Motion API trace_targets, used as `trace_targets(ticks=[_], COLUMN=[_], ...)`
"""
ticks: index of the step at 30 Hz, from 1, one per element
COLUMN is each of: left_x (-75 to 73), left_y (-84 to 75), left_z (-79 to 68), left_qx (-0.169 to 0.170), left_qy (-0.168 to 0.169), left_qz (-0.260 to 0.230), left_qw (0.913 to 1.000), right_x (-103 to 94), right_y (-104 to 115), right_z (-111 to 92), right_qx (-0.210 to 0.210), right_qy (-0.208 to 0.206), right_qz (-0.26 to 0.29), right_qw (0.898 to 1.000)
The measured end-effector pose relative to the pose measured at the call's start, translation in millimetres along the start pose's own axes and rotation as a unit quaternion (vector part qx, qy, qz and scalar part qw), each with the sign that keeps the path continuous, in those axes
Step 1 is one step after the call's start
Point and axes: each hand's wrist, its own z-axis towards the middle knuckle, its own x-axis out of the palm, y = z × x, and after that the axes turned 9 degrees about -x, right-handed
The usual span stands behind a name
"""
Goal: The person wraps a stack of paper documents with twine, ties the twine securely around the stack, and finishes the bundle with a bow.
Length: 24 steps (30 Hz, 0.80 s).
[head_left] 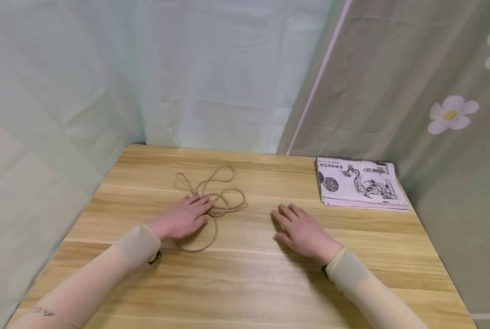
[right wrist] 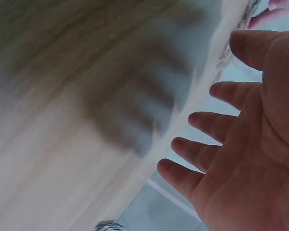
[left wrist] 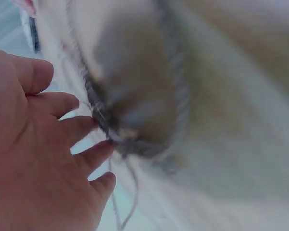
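A thin tan rope (head_left: 228,209) lies in loose loops on the left half of the wooden table. Over its near-left part is my left hand (head_left: 183,217), palm down, fingers extended with the tips at the strands. The left wrist view shows the same hand (left wrist: 48,139) with its fingertips right at the rope (left wrist: 103,118) and nothing gripped. To the right, my right hand (head_left: 304,230) is palm down with relaxed, slightly spread fingers, apart from the rope. In the right wrist view that hand (right wrist: 245,134) holds nothing, and its shadow falls on the tabletop.
A folded newspaper stack (head_left: 360,185) with printed drawings sits at the table's (head_left: 245,283) far right corner. Pale curtains (head_left: 224,73) hang along the back and left edges. A darker curtain with flowers (head_left: 452,114) hangs on the right.
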Motion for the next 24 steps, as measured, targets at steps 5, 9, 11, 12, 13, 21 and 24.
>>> trace_targets(ticks=[5, 9, 11, 12, 13, 21, 24], left_x=[-16.7, -22.3, -20.2, -19.2, -18.0, -20.8, -18.1], left_y=[15.8, 39.6, 49.2, 51.7, 52.9, 24.7, 17.6], left_z=[11.0, 18.7, 19.7, 19.3, 18.5, 22.6, 25.3], left_qx=[0.015, -0.007, -0.013, -0.014, -0.014, -0.038, -0.046], left_qy=[-0.038, -0.020, -0.003, 0.002, 0.006, 0.029, 0.027], left_qz=[0.024, 0.085, 0.101, 0.104, 0.105, 0.123, 0.133], left_qw=[0.9989, 0.9961, 0.9948, 0.9944, 0.9944, 0.9912, 0.9897], right_x=[-5.0, -4.5, -2.1, -0.8, 0.3, 3.2, 7.6], right_y=[11, 24, 33, 37, 41, 81, 92], right_z=[5, 13, 17, 19, 21, 42, 48], right_qx=[-0.021, -0.046, -0.066, -0.077, -0.089, -0.170, -0.199], right_qy=[-0.006, -0.002, -0.002, -0.002, -0.003, 0.030, 0.041], right_qz=[-0.010, -0.013, -0.017, -0.021, -0.027, -0.059, -0.066], right_qw=[1.000, 0.999, 0.998, 0.997, 0.996, 0.983, 0.977])
